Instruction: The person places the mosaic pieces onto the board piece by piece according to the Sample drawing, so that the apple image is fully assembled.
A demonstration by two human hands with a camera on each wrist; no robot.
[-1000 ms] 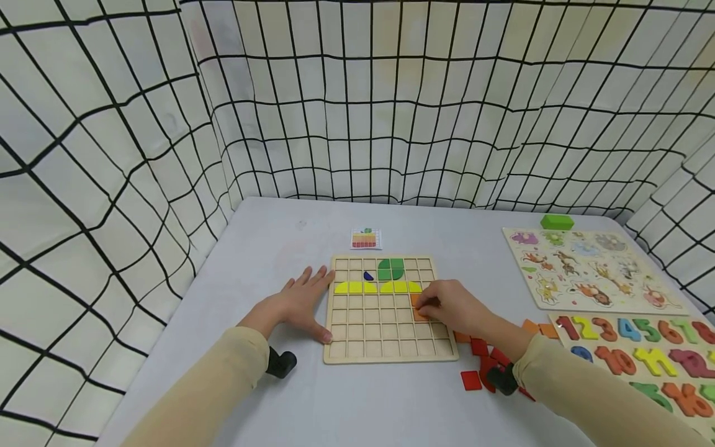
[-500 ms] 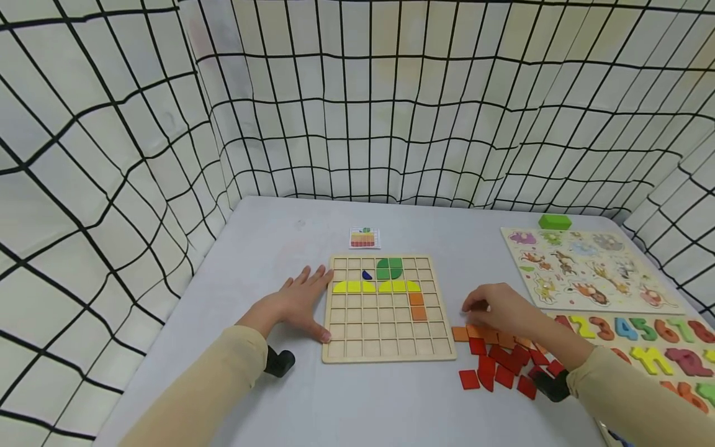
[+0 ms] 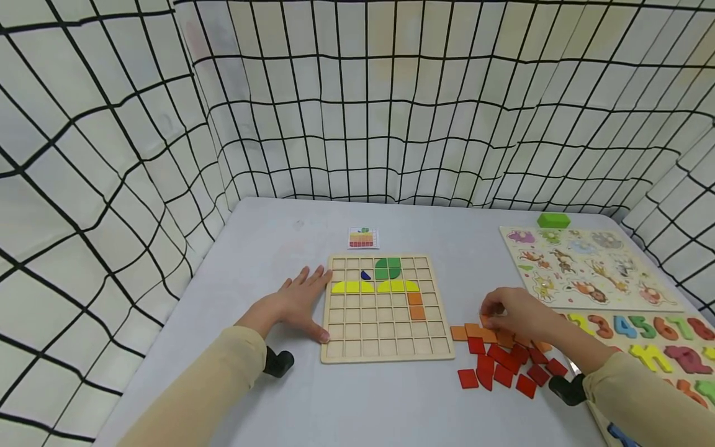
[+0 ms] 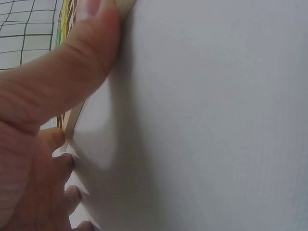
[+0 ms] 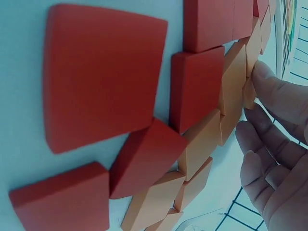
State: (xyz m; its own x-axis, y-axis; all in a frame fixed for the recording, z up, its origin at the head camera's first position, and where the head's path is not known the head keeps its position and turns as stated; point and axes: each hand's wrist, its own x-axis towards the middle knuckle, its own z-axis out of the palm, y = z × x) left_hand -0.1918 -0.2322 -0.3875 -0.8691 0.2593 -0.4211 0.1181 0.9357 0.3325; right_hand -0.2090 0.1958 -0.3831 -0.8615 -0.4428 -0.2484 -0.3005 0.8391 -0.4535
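A wooden grid board (image 3: pixel 368 332) lies on the table with green pieces (image 3: pixel 388 269), a small dark blue piece (image 3: pixel 365 275), a yellow row (image 3: pixel 352 287) and two orange squares (image 3: pixel 416 298) set in its cells. My left hand (image 3: pixel 293 304) is spread flat at the board's left edge, thumb and fingertips against it. Right of the board, my right hand (image 3: pixel 519 313) is over the loose orange tiles (image 3: pixel 459 333). In the right wrist view its thumb and forefinger pinch an orange tile (image 5: pixel 249 94), partly hidden by the fingers. Red tiles (image 3: pixel 468 379) lie scattered closer to me.
A small picture card (image 3: pixel 363 238) sits behind the board. On the right are an animal puzzle board (image 3: pixel 570 285), a numbers and letters board (image 3: pixel 620 341) partly under the right arm, and a green block (image 3: pixel 553 220). Black netting (image 3: pixel 368 124) surrounds the table.
My right hand has left the board, where two orange squares are now uncovered, and moved right to the loose orange tiles, pinching one. The left hand has stayed at the board's edge.
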